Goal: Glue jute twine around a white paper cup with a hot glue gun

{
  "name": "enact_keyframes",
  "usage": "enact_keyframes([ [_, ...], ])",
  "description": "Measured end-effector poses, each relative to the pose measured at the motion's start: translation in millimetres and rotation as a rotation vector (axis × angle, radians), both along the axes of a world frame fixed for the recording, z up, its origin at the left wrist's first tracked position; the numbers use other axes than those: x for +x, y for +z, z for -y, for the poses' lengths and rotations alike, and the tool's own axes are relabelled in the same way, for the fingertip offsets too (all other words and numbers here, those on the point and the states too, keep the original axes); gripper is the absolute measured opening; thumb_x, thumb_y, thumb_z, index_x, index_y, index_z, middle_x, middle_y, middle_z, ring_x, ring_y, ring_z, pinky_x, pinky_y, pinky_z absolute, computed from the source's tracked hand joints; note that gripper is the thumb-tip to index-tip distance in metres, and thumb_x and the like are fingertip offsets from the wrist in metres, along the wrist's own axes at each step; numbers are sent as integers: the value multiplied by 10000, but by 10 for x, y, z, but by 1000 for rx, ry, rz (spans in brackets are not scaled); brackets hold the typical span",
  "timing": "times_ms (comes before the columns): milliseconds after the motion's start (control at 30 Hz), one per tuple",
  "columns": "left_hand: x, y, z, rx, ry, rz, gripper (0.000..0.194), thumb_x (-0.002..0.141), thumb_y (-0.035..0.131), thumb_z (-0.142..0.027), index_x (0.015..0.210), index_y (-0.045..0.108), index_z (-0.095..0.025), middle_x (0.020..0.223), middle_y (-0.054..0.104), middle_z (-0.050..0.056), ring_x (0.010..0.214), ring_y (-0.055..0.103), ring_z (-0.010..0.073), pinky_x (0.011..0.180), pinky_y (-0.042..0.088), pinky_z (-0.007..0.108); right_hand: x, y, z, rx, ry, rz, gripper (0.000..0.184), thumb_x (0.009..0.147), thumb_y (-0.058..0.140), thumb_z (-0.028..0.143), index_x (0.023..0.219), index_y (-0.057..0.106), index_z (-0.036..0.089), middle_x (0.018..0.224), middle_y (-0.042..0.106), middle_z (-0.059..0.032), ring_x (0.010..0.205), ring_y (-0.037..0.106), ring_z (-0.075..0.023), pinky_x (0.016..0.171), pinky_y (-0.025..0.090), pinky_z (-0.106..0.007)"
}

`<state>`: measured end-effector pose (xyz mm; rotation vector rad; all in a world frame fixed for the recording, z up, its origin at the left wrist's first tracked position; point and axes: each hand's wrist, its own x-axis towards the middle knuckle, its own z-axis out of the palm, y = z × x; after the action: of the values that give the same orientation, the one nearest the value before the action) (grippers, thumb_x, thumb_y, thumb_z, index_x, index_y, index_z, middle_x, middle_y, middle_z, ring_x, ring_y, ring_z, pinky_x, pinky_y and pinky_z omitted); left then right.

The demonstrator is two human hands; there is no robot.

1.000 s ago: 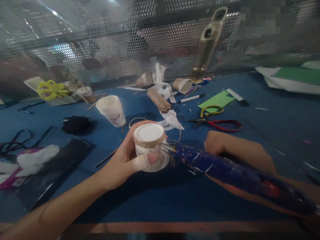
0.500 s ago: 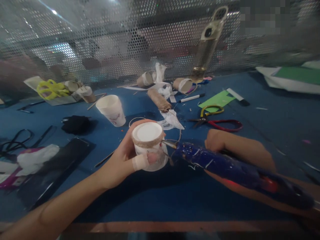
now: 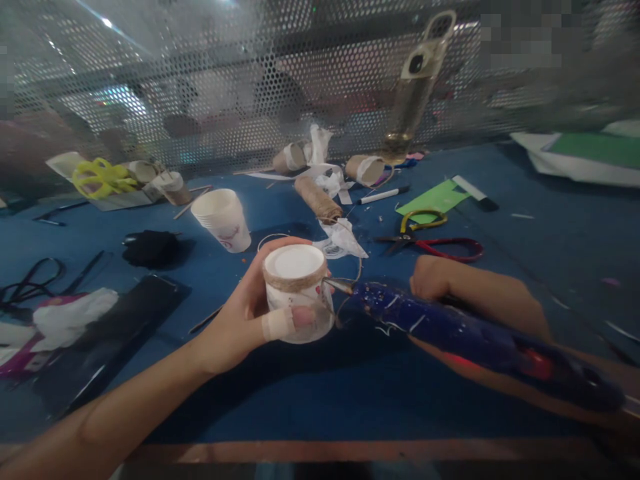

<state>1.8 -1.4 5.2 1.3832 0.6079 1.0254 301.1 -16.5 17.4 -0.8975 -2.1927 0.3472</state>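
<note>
My left hand (image 3: 250, 313), with a bandage around the thumb, is wrapped around an upside-down white paper cup (image 3: 300, 310). Brown twine (image 3: 295, 283) circles the cup just below its upturned base, and a loose strand hangs at its right side. In my right hand (image 3: 480, 293) is a blue hot glue gun (image 3: 440, 340); the gun's body partly hides the fingers. Its metal nozzle points left and is at the cup's right side by the twine; whether it touches, I cannot tell. Behind the cup lies a roll of twine (image 3: 316, 197).
A stack of paper cups (image 3: 223, 221) stands behind my left hand. Red-and-yellow handled pliers (image 3: 430, 237) and green paper (image 3: 433, 201) lie at right. A black phone-like slab (image 3: 113, 340) and a black bundle (image 3: 153, 249) are at left. A clear bottle (image 3: 413, 93) stands by the mesh screen (image 3: 225, 93).
The cup has shifted and tilted slightly to the left in my left hand. My right hand and the glue gun have barely moved, with the nozzle still by the twine.
</note>
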Motion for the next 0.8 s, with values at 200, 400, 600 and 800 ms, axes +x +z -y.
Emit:
enact_keyframes([
  [200,7,-2,3,32,22,-9,591,857,837,-251,1407,633,-320,1321,722,67,1168,689,250,911,596,310,39,22,-7,-56,44,42,210,907,647,174,828,483,278,768,540,72,629,531,-105,570,405,-268],
  [400,22,7,20,-13,35,-73,614,839,871,-309,1399,620,-335,1228,689,60,1072,661,247,914,614,384,-131,-33,81,57,-89,-23,251,962,585,169,801,423,273,746,482,74,620,485,-105,577,340,-295],
  [600,9,0,32,-32,30,-51,616,831,870,-300,1386,602,-304,1269,720,89,1106,698,283,951,621,433,-62,-59,35,61,-27,-31,252,927,629,155,813,442,279,761,491,68,624,500,-114,574,346,-302],
  [800,23,14,16,-12,18,-4,598,818,852,-278,1368,618,-290,1284,752,109,1160,717,313,925,635,412,-33,-37,0,-5,2,-8,231,887,661,188,804,464,275,751,495,62,610,493,-120,561,365,-295],
])
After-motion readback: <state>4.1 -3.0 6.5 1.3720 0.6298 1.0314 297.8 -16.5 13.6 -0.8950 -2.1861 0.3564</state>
